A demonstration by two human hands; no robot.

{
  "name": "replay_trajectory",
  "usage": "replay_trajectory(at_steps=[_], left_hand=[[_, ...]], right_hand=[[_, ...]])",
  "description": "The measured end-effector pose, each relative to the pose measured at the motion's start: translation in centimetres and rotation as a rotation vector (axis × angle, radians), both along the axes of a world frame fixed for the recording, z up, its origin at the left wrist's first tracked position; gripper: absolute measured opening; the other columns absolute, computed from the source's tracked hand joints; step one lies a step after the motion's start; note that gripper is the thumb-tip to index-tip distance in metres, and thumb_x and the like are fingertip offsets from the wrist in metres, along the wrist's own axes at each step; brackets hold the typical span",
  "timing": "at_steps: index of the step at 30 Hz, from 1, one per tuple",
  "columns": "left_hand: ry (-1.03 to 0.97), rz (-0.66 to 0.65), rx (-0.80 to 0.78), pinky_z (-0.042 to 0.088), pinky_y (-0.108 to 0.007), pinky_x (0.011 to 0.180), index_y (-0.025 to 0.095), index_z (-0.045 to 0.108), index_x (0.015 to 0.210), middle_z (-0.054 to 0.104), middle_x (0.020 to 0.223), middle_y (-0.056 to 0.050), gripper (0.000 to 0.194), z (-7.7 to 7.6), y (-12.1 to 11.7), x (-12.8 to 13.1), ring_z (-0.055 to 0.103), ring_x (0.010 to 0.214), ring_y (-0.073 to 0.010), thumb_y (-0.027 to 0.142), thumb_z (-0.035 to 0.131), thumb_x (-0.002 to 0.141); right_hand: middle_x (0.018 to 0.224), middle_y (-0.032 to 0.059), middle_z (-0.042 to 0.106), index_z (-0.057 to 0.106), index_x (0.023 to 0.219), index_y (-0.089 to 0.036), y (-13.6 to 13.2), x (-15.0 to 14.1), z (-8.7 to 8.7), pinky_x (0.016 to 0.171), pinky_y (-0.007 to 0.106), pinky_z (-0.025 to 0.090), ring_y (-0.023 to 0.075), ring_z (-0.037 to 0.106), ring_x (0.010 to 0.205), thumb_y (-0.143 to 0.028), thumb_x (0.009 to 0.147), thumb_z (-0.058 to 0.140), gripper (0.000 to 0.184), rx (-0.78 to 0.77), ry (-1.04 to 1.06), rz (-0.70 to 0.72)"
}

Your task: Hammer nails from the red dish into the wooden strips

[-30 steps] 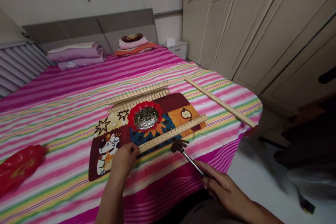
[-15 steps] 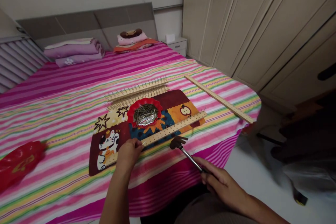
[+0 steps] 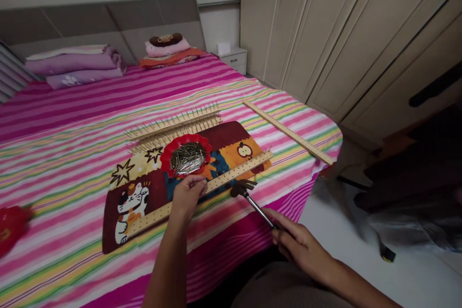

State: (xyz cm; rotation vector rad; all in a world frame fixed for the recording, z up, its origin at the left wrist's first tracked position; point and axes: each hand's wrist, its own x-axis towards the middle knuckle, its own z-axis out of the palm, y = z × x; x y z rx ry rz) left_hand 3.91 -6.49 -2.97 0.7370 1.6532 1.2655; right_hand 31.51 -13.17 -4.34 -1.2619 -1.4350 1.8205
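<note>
My left hand [image 3: 189, 197] is pinched closed over a wooden strip [image 3: 240, 170] dotted with small holes. A thin nail showed between its fingertips a moment ago; the fingers now mostly hide it. Several nails stand in the strip's far right part. My right hand [image 3: 301, 245] grips the dark handle of a claw hammer [image 3: 259, 208], whose head hovers just in front of the strip. Behind the left hand, a red scalloped bowl [image 3: 165, 160] holds a heap of nails [image 3: 188, 158]. Bowl and strip both rest on a patterned mat [image 3: 155, 185] with a cat picture.
Nail-studded wooden strips [image 3: 176, 124] lie beyond the bowl. Another strip [image 3: 288, 133] lies at the right on the striped bedspread [image 3: 72, 178]. A red object [image 3: 12, 228] is at the left edge. Folded bedding [image 3: 83, 65] sits near the headboard; wardrobes [image 3: 299, 29] stand behind.
My left hand has slid rightward along the strip, uncovering more of its left end. The hammer stays low beside the strip in my right hand. The view has turned slightly right.
</note>
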Motion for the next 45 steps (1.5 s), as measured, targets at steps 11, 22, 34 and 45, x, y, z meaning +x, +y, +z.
replay_trajectory(at_steps=[11, 22, 34, 45], left_hand=[[0.201, -0.009, 0.112, 0.039, -0.023, 0.052, 0.017, 0.062, 0.067, 0.058, 0.055, 0.003, 0.030, -2.1, 1.3, 1.3, 0.050, 0.051, -0.0097, 0.042, 0.070, 0.052], [0.550, -0.058, 0.083, 0.041, -0.024, 0.060, 0.021, 0.063, 0.070, 0.061, 0.057, 0.003, 0.019, -2.4, 0.5, 1.8, 0.054, 0.057, -0.0129, 0.039, 0.058, 0.066], [0.610, -0.055, 0.071, 0.036, -0.024, 0.057, 0.022, 0.062, 0.070, 0.055, 0.052, 0.004, 0.019, -3.0, 0.3, 2.0, 0.050, 0.053, -0.0127, 0.039, 0.054, 0.069], [0.536, -0.036, 0.081, 0.043, -0.025, 0.062, 0.022, 0.065, 0.078, 0.065, 0.065, 0.000, 0.022, -2.5, -0.1, 1.4, 0.058, 0.062, -0.0152, 0.039, 0.057, 0.069]], right_hand=[[0.057, -0.0070, 0.035, 0.043, 0.142, -0.018, 0.4, 0.3, -0.1, 0.043, 0.020, 0.022, 0.0086, 0.030, 0.047, -0.037, 0.088, 0.049, 0.057, 0.027, 0.028, -0.001], [0.058, -0.0067, 0.035, 0.046, 0.139, -0.017, 1.5, -1.3, 1.8, 0.043, 0.020, 0.026, 0.0097, 0.034, 0.049, -0.030, 0.091, 0.044, 0.050, 0.157, 0.054, 0.011], [0.068, -0.0014, 0.055, 0.055, 0.131, -0.020, 6.1, -5.2, 4.0, 0.065, 0.025, 0.048, 0.0139, 0.051, 0.061, -0.016, 0.088, 0.039, 0.046, 0.637, -0.103, 0.148], [0.062, -0.0041, 0.043, 0.046, 0.139, -0.016, 4.2, -2.7, 4.9, 0.045, 0.021, 0.032, 0.0108, 0.036, 0.051, -0.025, 0.092, 0.040, 0.048, 0.442, -0.042, 0.025]])
